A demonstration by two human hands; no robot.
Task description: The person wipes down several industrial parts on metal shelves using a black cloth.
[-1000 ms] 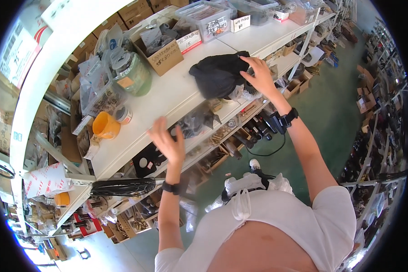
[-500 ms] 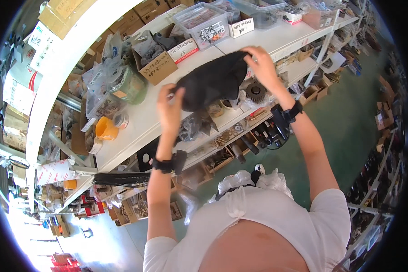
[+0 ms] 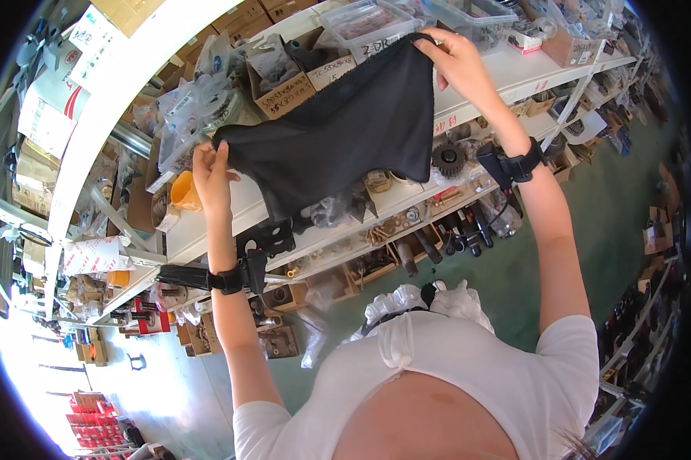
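Observation:
A black cloth (image 3: 342, 142) hangs stretched between my two hands, above the front of a white shelf (image 3: 196, 244). My left hand (image 3: 213, 175) pinches its left upper corner, close to a yellow cup-like container (image 3: 184, 192). Higher up on the right, my right hand (image 3: 459, 67) grips the other upper corner between thumb and fingers. The top edge looks fuzzy and slants up to the right, while the lower edge droops in loose folds. Part of the shelf and the things on it are hidden behind the cloth. A black strap with a small device circles each wrist.
Behind the cloth stand open cardboard boxes (image 3: 288, 96) and clear plastic tubs (image 3: 367, 21). A dark toothed gear (image 3: 448, 159) sits by the shelf's front edge. Lower shelves hold metal parts and boxes (image 3: 280, 343). Green floor (image 3: 556, 230) lies to the right, with another shelf rack beyond.
My hands have moved apart, the left one leftward and the right one upward. The black cloth has gone from bunched to spread out between them.

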